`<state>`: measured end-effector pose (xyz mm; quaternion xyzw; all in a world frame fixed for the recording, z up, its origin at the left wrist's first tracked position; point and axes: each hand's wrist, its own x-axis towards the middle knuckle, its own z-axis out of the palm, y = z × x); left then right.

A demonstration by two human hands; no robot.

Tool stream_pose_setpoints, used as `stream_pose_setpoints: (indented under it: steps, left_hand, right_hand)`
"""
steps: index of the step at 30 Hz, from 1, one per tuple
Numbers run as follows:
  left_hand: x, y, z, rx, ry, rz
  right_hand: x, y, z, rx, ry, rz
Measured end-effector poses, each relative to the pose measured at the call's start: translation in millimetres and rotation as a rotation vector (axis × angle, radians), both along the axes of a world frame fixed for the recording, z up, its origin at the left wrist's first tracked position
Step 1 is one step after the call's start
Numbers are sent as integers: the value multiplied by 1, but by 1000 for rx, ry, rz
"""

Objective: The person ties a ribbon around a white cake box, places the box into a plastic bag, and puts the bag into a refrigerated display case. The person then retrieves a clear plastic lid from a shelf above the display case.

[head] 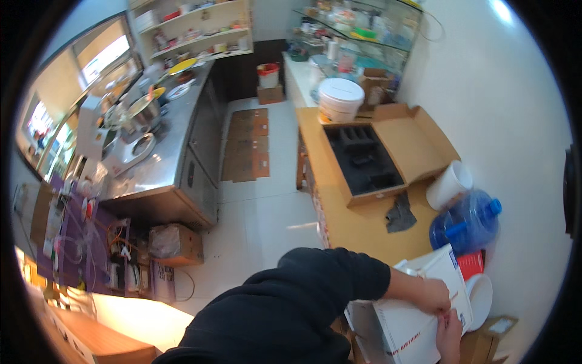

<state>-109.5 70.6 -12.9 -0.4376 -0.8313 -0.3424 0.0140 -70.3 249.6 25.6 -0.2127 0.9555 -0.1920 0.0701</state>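
A white printed cardboard cake box point(409, 323) with red lettering lies at the lower right, by the end of the yellow-topped table. My left hand point(434, 295), reaching over from a black sleeve, rests on its upper face with bent fingers. Against its fingertips are those of my right hand point(449, 334), which comes up from the bottom edge. Both hands have their fingers drawn together at the box; whether a thin piece is pinched between them is too small to tell. A clear, see-through side of the box shows at its left.
Beyond on the yellow table point(359, 227) are an open carton point(377, 196) with black foam, a grey cloth point(401, 216), a white tub point(450, 184) and a blue water bottle point(468, 223). A white bowl point(479, 300) sits right of the box. A steel counter point(168, 159) stands across the aisle.
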Motion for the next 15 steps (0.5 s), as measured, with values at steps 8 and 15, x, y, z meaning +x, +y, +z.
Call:
stream_pose_setpoints:
  steps: [8, 15]
  left_hand:
    - [-1, -5, -4, 21, 106, -37]
    - [-11, -11, -3, -90, 175, -118]
  right_hand:
    - [6, -13, 11, -132, -227, -175]
    - [17, -17, 4, -170, -171, -282]
